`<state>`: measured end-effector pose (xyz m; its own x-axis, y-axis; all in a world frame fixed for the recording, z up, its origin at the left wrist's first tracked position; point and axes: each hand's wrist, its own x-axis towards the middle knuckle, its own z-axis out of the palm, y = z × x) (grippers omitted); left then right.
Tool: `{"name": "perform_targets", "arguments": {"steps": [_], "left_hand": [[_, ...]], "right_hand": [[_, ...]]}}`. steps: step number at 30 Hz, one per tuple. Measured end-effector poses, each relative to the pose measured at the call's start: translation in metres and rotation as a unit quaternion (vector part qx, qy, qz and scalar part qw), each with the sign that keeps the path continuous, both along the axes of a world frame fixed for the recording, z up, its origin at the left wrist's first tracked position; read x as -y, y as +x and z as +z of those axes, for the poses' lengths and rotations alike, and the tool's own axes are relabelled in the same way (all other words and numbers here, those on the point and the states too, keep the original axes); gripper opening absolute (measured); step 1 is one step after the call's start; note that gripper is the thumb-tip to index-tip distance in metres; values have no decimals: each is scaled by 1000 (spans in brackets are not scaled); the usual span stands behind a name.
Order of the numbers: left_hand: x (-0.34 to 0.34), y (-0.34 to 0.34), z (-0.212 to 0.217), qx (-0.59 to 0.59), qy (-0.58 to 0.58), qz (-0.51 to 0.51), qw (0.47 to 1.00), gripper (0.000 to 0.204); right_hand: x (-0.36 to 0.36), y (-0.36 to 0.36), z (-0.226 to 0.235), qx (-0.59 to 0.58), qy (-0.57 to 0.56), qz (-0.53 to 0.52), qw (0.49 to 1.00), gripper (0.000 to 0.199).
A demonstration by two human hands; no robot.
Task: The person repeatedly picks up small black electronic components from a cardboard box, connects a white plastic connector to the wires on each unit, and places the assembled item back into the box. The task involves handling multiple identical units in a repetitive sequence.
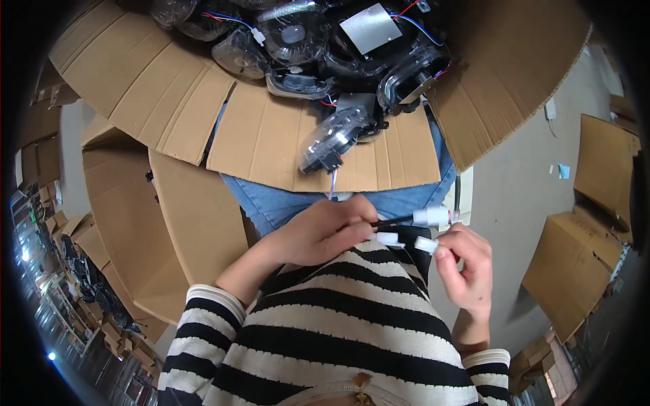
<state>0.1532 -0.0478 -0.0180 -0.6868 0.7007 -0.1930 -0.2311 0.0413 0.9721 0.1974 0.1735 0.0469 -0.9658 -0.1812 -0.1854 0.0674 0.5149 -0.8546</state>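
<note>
Left hand (323,230): thumb and forefinger pressed together, pinched on one black cable (395,221), with one small white connector (388,239) at the fingertips. Right hand (467,264): thumb and forefinger closed on a second small white connector (425,245), which faces the first across a narrow gap. One larger white connector (430,216) sits on the cable just above the right fingers. Connectors noted: three, all between the hands, in front of the striped top (338,304).

Beyond the hands, one lamp unit (335,139) lies tilted on the near flap (261,145) of an open carton, its thin wires (334,183) hanging toward the left hand. Further lamps (292,34) fill the carton; they overlap, so at least five is a fair count. One open carton (196,223) stands at left; one blue scrap (564,170) lies on the floor at right.
</note>
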Motion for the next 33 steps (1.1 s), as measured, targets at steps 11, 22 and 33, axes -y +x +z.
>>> {"name": "perform_targets", "arguments": {"steps": [11,22,33], "left_hand": [[30,-6,8,-24,12,-45,999,17],[26,-16,9,-13,44,-86,995,16],[19,-25,9,17,28,-63,997,14]], "right_hand": [[0,-3,3,-1,-115,32,993,3],[-6,-7,1,-2,-153,62,986,2],[-12,-12,7,-34,-131,74,988,2]]}}
